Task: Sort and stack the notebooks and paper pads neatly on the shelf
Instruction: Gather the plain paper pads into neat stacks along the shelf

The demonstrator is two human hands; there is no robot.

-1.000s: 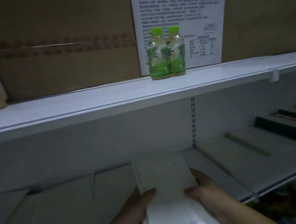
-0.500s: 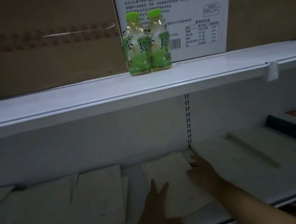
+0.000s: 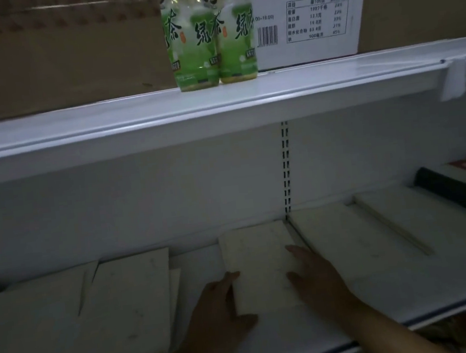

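A white metal shelving unit fills the dim, greenish view. Its upper shelf (image 3: 218, 103) runs from nine to three o'clock, with a plastic tag holder (image 3: 453, 81) on its front lip at two. At twelve stands a pair of green tea bottles (image 3: 192, 51), and a brown cardboard box (image 3: 54, 51) sits at eleven. A slotted upright (image 3: 287, 170) splits the pale back panel (image 3: 142, 203) above the lower shelf (image 3: 272, 341) at six.
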